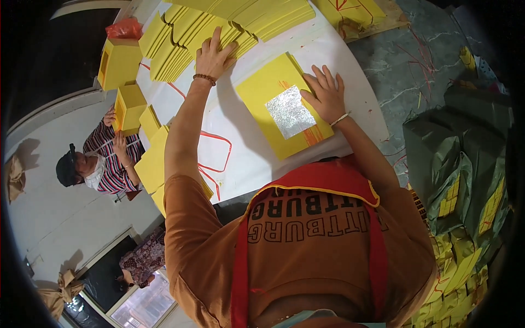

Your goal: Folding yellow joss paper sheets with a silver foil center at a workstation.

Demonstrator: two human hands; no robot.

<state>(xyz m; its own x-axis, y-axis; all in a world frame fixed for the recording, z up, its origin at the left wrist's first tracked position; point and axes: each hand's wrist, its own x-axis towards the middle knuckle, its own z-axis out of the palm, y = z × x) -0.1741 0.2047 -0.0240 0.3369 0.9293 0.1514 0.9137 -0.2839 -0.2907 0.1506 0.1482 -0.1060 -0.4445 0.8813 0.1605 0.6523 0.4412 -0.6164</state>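
In front of me on the white table lies a yellow paper stack [257, 87] with a shiny silver square [291, 112] and orange streaks on its top sheet. My right hand [328, 97] rests along the right edge of this stack, its fingers stretched and the thumb near the silver square. Further away and to the left, my left hand [215, 54] reaches onto fanned piles of yellow paper [175, 49]. Its fingers are spread over the sheets, and I see nothing gripped in them.
Red string [216, 134] lies on the white tabletop [257, 158]. At the left, a co-worker [112, 150] handles a yellow paper bundle [129, 109]; a red plastic bag [124, 28] sits beyond. Dark green plastic sacks [454, 147] and yellow bundles [459, 273] lie on the right.
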